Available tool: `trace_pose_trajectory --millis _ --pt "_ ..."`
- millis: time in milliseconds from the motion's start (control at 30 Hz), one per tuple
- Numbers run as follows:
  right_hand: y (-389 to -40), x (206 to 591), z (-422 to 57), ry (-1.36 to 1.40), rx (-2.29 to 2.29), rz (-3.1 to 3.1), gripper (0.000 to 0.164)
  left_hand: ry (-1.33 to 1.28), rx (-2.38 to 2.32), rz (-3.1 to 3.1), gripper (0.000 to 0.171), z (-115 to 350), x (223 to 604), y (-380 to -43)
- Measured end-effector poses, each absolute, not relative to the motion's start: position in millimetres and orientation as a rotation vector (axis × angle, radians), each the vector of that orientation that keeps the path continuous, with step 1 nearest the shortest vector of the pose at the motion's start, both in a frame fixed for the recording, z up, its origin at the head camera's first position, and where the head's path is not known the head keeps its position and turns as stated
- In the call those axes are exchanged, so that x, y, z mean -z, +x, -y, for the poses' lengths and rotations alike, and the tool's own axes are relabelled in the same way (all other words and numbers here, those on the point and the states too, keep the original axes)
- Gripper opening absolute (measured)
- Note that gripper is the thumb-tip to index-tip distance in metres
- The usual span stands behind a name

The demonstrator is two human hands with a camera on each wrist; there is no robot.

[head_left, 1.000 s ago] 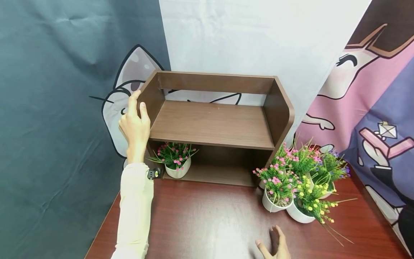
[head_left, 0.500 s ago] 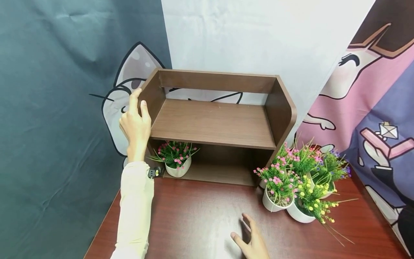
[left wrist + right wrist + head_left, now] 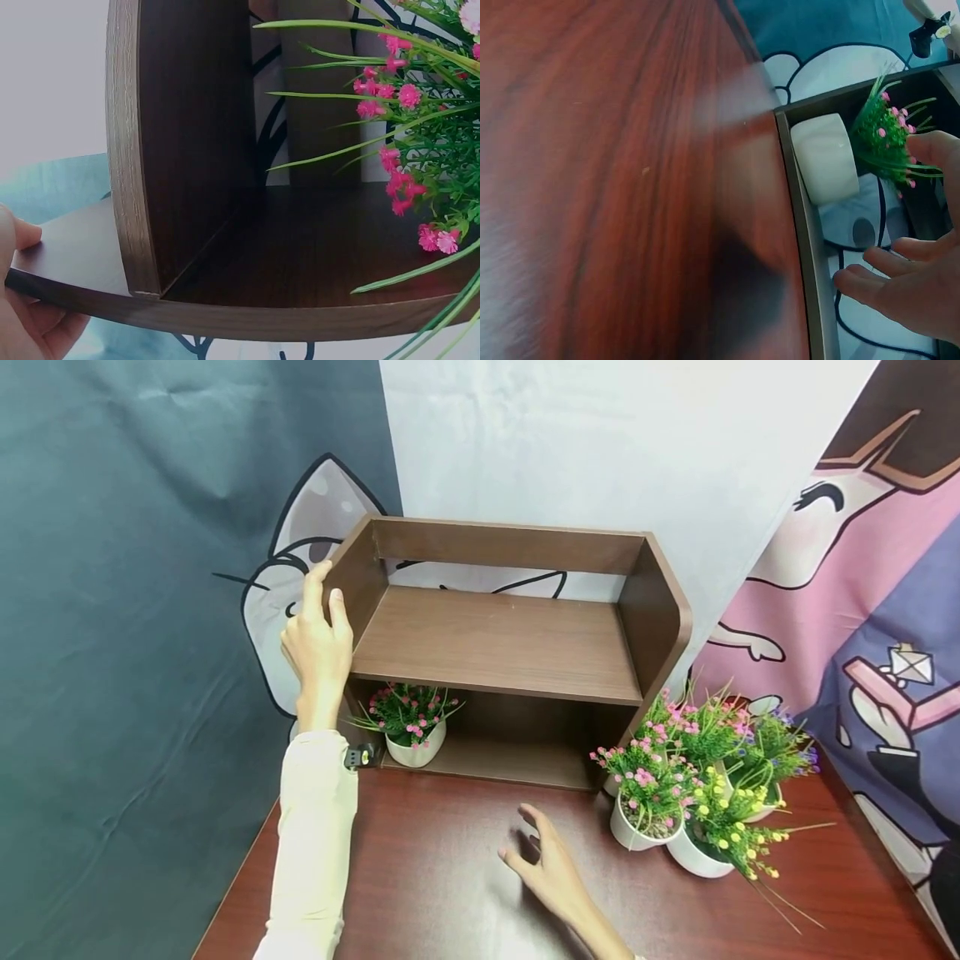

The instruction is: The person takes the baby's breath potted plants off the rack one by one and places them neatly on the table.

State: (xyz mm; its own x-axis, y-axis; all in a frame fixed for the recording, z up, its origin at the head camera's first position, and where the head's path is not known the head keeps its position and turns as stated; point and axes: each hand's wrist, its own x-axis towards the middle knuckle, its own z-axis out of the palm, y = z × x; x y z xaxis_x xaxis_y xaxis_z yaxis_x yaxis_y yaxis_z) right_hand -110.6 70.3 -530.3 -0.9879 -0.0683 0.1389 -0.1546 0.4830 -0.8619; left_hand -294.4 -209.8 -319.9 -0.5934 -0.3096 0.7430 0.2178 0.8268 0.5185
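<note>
My left hand [image 3: 318,647] grips the left side panel of a brown wooden desk shelf [image 3: 495,639]. In the left wrist view its thumb lies on one face of the panel [image 3: 71,247] and the fingers are on the other. A potted plant with pink flowers [image 3: 416,747] stands in a white pot at the left end of the lower compartment. My right hand [image 3: 553,872] hovers over the table before the shelf, thumb and fingers spread, holding nothing. In the right wrist view the same white pot [image 3: 825,159] appears beyond the fingers, apart from them.
To the shelf's right, several white-potted plants crowd together: a pink one [image 3: 637,831] in front, a yellow one [image 3: 701,856] beside it and a purple one [image 3: 780,752] behind. The red-brown table [image 3: 435,860] carries everything. Cartoon-printed cloth [image 3: 795,635] hangs behind.
My right hand has moved left and forward over the table, away from the plant cluster, and more of it shows. The left hand keeps its grip on the panel. The view has shifted slightly.
</note>
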Motion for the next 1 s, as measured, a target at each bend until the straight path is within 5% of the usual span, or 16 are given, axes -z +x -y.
trace_pose_trajectory --millis 433,1000 --pt "-137.7 536.5 -29.9 0.382 -1.544 2.700 0.068 0.074 0.707 2.095 0.035 212.7 327.5 -288.4" --pt "-215.7 541.2 17.2 0.441 -1.400 2.683 0.075 0.062 0.692 2.067 0.034 210.6 321.4 -296.9"
